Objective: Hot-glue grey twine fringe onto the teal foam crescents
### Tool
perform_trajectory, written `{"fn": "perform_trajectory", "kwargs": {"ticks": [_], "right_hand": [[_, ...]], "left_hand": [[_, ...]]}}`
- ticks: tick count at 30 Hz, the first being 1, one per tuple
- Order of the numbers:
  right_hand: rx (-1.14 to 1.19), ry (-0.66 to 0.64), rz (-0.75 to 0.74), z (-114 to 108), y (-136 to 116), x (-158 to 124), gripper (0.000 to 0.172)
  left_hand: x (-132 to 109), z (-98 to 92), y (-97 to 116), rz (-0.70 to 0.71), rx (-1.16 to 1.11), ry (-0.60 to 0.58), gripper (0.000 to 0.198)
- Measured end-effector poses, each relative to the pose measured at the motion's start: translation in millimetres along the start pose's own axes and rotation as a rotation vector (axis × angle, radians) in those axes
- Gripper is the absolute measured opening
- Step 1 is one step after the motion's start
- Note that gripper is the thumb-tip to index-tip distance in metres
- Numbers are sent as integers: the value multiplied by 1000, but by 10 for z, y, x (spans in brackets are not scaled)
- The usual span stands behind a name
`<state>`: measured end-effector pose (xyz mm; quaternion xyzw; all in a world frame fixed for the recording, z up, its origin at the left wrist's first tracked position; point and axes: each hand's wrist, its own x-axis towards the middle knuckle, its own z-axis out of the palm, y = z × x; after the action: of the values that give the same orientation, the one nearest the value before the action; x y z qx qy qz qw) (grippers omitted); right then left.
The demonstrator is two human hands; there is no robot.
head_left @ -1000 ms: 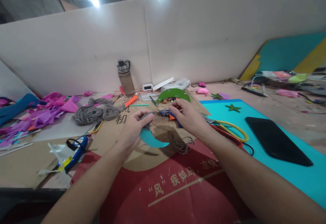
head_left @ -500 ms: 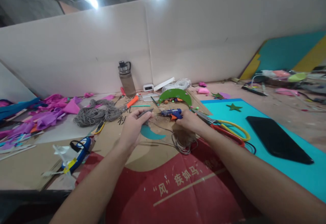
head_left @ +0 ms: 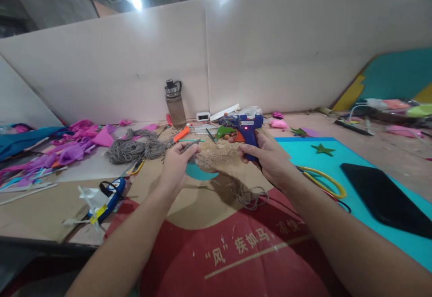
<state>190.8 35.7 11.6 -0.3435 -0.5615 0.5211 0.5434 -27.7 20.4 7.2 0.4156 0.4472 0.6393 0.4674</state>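
Fingers of the right hand point(head_left: 270, 155) are curled round the grip of a blue glue gun point(head_left: 250, 130), held up off the bench, little red light showing on its side and the nozzle aimed left. Left hand point(head_left: 177, 164) has thumb and fingertips pinched on the gray cord-covered part of a teal crescent point(head_left: 201, 173), so its bare blue bit pokes out just below the fingers. From where I'm standing, the gun and crescent are apart, not touching.

Right under all that is red-and-tan cardboard point(head_left: 182, 252) with a loose loop of gray cord point(head_left: 251, 198) between the forearms. Behind the gun there's a green piece point(head_left: 224, 131), mostly blocked, so can't tell its shape. Orange cutter point(head_left: 182, 133) lies beyond the left hand, next to a fat bundle of gray cord point(head_left: 126, 148).

Further out: water bottle point(head_left: 175, 110) by the white wall point(head_left: 151, 63), pink and purple scraps point(head_left: 76, 150) way off left. On the right, a bright blue sheet point(head_left: 297, 153) with a green star point(head_left: 323, 149) and a black tablet or phone point(head_left: 384, 195).
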Motion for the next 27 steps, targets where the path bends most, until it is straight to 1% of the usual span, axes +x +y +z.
{"fn": "perform_trajectory", "kwargs": {"ticks": [2, 4, 8, 10, 16, 22, 27], "right_hand": [[4, -61, -4, 20, -39, -47, 28], [-42, -110, -17, 27, -65, -84, 25], [-237, -165, -40, 21, -93, -131, 22], [-307, -171, -45, 17, -96, -140, 22], [-372, -152, -58, 22, -85, -144, 25], [-385, -151, -52, 15, -63, -150, 23], [-375, -145, -40, 26, -67, -157, 26]], "left_hand": [[16, -12, 4, 0, -10, 19, 24], [18, -13, 19, -6, -18, 32, 25], [7, -1, 49, -26, -11, 46, 26], [4, 5, 55, -25, -12, 49, 26], [-9, 29, 73, -19, -31, 71, 26], [-22, 32, 80, -17, -15, 61, 23], [-30, 32, 83, -14, -18, 61, 22]]}}
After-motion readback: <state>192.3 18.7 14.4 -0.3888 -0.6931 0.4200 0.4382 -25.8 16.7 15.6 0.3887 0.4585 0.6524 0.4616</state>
